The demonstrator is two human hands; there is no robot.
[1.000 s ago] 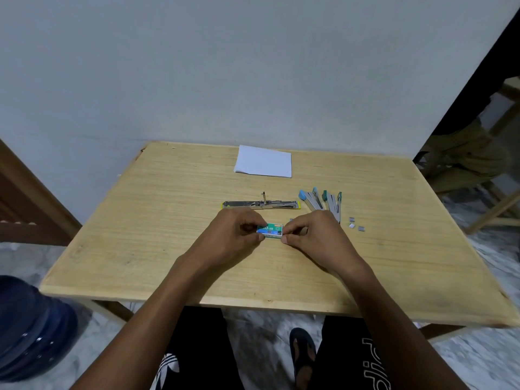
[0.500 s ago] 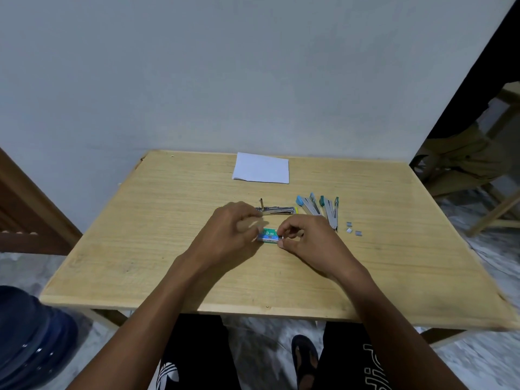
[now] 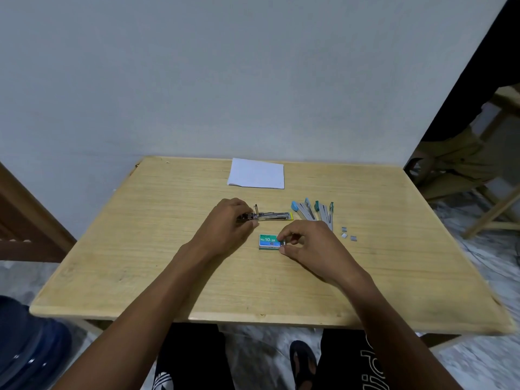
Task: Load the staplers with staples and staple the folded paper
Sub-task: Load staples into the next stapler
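A yellow-tipped stapler (image 3: 274,216) lies opened flat on the wooden table (image 3: 140,249). My left hand (image 3: 228,220) grips its left end. A green and blue staple box (image 3: 268,241) sits just in front of it. My right hand (image 3: 306,243) pinches the right end of the box, fingers at its opening. Two more staplers, one blue (image 3: 302,209) and one green (image 3: 326,211), lie open to the right. The folded white paper (image 3: 256,173) rests near the table's far edge.
A few loose staple strips (image 3: 348,235) lie right of the staplers. A dark blue water bottle (image 3: 28,347) stands on the floor at the left. Another person's legs and a wooden chair (image 3: 478,164) are at the far right. A wall backs the table.
My left hand let go of the staple box and moved up-left to grip the flat stapler's end. My right hand stays pinching the box.
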